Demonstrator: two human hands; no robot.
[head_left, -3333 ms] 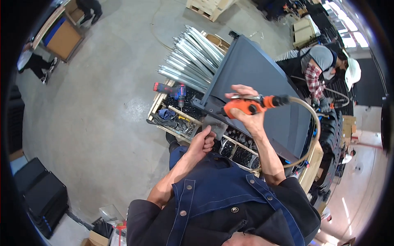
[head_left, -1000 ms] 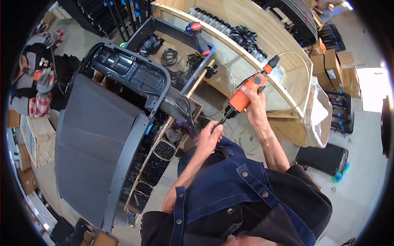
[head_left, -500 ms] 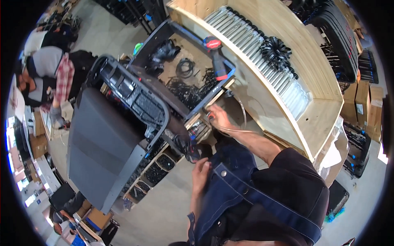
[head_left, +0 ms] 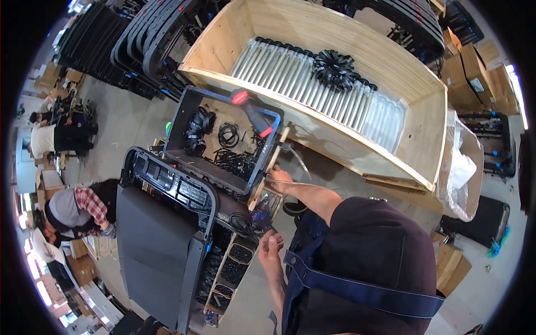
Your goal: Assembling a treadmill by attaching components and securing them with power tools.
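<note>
My right hand (head_left: 279,180) reaches to the wooden rail (head_left: 262,187) beside a blue-rimmed grey bin (head_left: 183,120). Its fingers look curled, and what they hold, if anything, is hidden. A thin clear hose (head_left: 300,158) loops next to that wrist. My left hand (head_left: 271,249) is raised in front of my apron, fingers loosely bent and apart, with nothing visible in them. Just beyond it hangs a coiled black cable (head_left: 243,225). Inside the bin are black ties (head_left: 234,161), a cable coil (head_left: 228,135) and black round parts (head_left: 196,131). A red-and-black cordless power tool (head_left: 252,114) lies across the bin's far right rim.
A big wooden crate (head_left: 206,58) of metal tubes (head_left: 290,64) stands beyond the bin. On the left is a black-framed machine with a dark flat deck (head_left: 151,240). Small-parts compartments (head_left: 233,272) line its near side. A co-worker (head_left: 78,209) bends over at far left.
The view has swung, so the crate and bin sit further left. My right hand has moved along the rail, and an orange-red item seen in it earlier no longer shows. My left hand has turned, fingers raised.
</note>
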